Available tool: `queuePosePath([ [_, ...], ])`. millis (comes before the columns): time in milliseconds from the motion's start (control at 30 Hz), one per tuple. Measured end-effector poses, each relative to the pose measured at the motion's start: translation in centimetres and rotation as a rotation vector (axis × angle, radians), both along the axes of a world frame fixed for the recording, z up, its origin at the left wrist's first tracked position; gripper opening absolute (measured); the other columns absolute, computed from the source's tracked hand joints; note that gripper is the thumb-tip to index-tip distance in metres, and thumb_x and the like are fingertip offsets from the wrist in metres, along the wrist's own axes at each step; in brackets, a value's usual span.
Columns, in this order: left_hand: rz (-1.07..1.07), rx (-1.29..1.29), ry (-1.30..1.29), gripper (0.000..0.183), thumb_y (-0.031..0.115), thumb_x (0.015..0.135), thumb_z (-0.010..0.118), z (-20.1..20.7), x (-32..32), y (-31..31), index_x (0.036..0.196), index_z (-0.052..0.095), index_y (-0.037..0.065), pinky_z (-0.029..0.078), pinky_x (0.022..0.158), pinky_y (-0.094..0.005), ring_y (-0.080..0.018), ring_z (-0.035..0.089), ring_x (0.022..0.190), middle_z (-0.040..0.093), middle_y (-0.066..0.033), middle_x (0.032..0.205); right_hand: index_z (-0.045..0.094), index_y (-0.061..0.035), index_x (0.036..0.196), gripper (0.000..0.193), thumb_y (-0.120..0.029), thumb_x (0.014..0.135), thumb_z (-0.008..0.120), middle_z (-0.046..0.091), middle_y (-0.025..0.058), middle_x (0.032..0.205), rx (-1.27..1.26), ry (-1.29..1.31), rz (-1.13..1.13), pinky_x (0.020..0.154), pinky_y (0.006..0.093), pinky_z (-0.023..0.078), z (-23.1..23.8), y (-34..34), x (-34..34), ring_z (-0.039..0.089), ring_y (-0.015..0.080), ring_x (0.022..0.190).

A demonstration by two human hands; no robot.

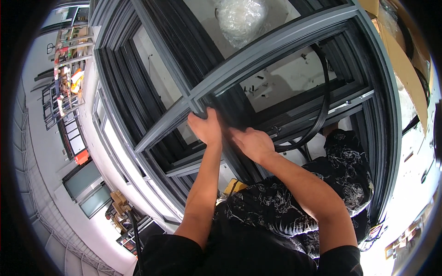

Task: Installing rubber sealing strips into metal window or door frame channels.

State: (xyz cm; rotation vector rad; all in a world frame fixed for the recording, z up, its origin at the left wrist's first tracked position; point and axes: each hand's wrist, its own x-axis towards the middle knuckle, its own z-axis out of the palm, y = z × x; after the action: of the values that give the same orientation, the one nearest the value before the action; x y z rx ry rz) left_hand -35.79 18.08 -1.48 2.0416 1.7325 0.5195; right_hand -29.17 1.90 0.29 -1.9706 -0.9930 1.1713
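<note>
**Grey frame with both our hands at its crossing bars**

Nearest to us, our dark patterned trousers press in against the near part of the frame, a posture that probably lets us reach its middle without stretching. A yellow object shows just beside them, partly hidden.

The frame spreads in front of us. Our left hand is at the crossing, its fingers curled by the bar's edge, perhaps because the joint gives a firm hold; whether they are clamped on anything, we cannot tell. Our right hand is just beside it, over a dark inner bar, the fingers bent but blurred, so we cannot tell whether they are apart or together. To its right a black strip curves down in a slack loop, seemingly loose enough to hang by its own weight.

Farther off, we see clear plastic wrap bunched up beyond the crossbar, cardboard outside the frame's right side, and a loaded rack far left.
</note>
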Motion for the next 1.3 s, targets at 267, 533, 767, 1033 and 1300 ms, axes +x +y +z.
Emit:
queuePosePath([
  [267, 0.038, -0.007, 0.090, 0.055, 0.033, 0.085, 0.068, 0.7, 0.9, -0.3, 0.119, 0.053, -0.007, 0.044, 0.098, -0.0501, -0.0452, 0.054, 0.112, 0.057, -0.0275, 0.115, 0.060, -0.0224, 0.137, 0.040, -0.036, 0.100, 0.051, 0.069, 0.0189, 0.097, -0.009, 0.017, 0.003, 0.082, 0.0485, 0.055, 0.2, 0.1, 0.3, 0.066, 0.0384, 0.094],
  [533, 0.078, 0.001, 0.232, 0.055, 0.034, 0.085, 0.068, 1.0, 1.5, -0.4, 0.116, 0.051, -0.008, 0.044, 0.098, -0.0521, -0.0466, 0.054, 0.113, 0.057, -0.0280, 0.115, 0.066, -0.0194, 0.132, 0.038, -0.036, 0.102, 0.051, 0.072, 0.0166, 0.109, 0.051, 0.179, -0.053, 0.086, 0.0473, 0.055, -0.5, 0.4, 0.7, 0.067, 0.0365, 0.101],
  [767, -0.073, 0.078, 0.217, 0.055, 0.031, 0.085, 0.069, 0.6, 0.2, -0.4, 0.117, 0.051, -0.010, 0.043, 0.100, -0.0526, -0.0476, 0.054, 0.112, 0.056, -0.0305, 0.116, 0.065, -0.0150, 0.132, 0.039, -0.036, 0.102, 0.052, 0.070, 0.0179, 0.118, 0.099, 0.325, -0.146, 0.091, 0.0437, 0.054, -1.1, 0.3, 0.3, 0.066, 0.0381, 0.106],
  [1033, -0.150, 0.035, 0.253, 0.070, 0.028, 0.084, 0.072, -0.1, -1.2, -0.6, 0.132, 0.044, -0.014, 0.040, 0.104, -0.0506, -0.0489, 0.050, 0.117, 0.054, -0.0316, 0.125, 0.064, -0.0126, 0.133, 0.039, -0.033, 0.101, 0.054, 0.069, 0.0212, 0.114, 0.162, 0.328, -0.212, 0.088, 0.0460, 0.053, -1.6, 0.6, -1.7, 0.066, 0.0401, 0.103],
  [1300, -0.198, 0.021, 0.211, 0.074, 0.025, 0.085, 0.073, 0.6, -1.7, -2.4, 0.139, 0.038, -0.011, 0.039, 0.106, -0.0512, -0.0490, 0.045, 0.123, 0.048, -0.0315, 0.131, 0.062, -0.0183, 0.135, 0.037, -0.029, 0.102, 0.051, 0.069, 0.0207, 0.099, 0.123, 0.126, -0.178, 0.082, 0.0508, 0.053, -1.7, 1.4, -2.5, 0.065, 0.0415, 0.092],
])
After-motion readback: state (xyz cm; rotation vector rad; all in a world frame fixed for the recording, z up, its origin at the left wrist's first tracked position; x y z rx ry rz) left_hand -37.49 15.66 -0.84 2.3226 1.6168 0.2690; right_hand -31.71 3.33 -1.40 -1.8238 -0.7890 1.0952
